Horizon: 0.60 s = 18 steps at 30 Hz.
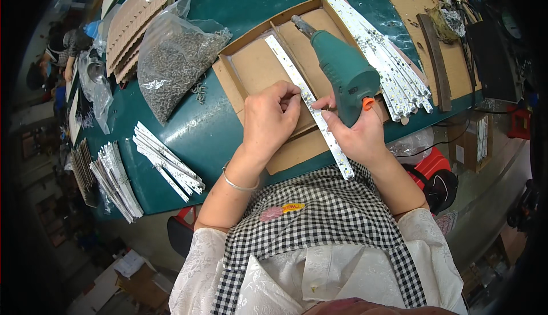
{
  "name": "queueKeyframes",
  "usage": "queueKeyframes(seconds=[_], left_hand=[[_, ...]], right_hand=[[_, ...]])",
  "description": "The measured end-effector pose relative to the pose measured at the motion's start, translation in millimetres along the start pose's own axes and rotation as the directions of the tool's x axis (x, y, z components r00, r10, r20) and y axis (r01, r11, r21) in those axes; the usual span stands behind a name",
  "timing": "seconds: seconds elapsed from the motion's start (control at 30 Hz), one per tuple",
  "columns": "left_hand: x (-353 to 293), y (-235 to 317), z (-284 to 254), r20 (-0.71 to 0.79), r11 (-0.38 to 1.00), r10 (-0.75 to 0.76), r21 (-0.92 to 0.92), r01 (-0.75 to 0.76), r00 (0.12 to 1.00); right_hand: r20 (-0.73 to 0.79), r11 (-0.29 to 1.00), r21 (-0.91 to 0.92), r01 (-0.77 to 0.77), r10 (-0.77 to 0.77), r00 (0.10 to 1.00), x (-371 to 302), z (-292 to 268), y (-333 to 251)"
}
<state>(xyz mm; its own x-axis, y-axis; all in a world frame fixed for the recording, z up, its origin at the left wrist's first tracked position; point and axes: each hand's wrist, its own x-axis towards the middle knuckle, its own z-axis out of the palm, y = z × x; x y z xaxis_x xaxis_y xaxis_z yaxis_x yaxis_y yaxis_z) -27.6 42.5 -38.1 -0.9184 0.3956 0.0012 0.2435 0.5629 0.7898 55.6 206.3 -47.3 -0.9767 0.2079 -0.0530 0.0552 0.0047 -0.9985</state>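
A long white LED strip board (337, 152) lies slantwise across a shallow cardboard tray (251, 72), its near end reaching past the tray toward my apron. My left hand (271, 115) is closed in a pinch at the strip's left edge; whatever its fingertips hold is too small to make out. On the strip's other side, my right hand (362, 135) grips a green power tool (342, 67) with a metal nose, which points away to the upper left. The thumb and a finger of that hand are at the strip's right edge.
A clear bag of small screws (177, 58) stands left of the tray, with loose screws (200, 91) beside it. More white strips (377, 58) are heaped at the right. Bundles of strips (165, 158) lie at the near left of the green table (228, 138). Cardboard dividers (134, 29) stand behind.
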Motion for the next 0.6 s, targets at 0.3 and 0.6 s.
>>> queueKeyframes(seconds=[0.3, 0.6], left_hand=[[-3, -7, -5, -0.018, 0.946, 0.31, 0.102, -0.307, 0.95], [-5, -13, -2, -0.045, 0.948, 0.299, 0.128, -0.291, 0.953]], right_hand=[[-0.016, 0.996, -0.077, 0.041, -0.042, 0.999, 0, 0, 5], [-0.024, 0.996, 0.067, 0.053, -0.052, 0.998, 0, 3, 2]])
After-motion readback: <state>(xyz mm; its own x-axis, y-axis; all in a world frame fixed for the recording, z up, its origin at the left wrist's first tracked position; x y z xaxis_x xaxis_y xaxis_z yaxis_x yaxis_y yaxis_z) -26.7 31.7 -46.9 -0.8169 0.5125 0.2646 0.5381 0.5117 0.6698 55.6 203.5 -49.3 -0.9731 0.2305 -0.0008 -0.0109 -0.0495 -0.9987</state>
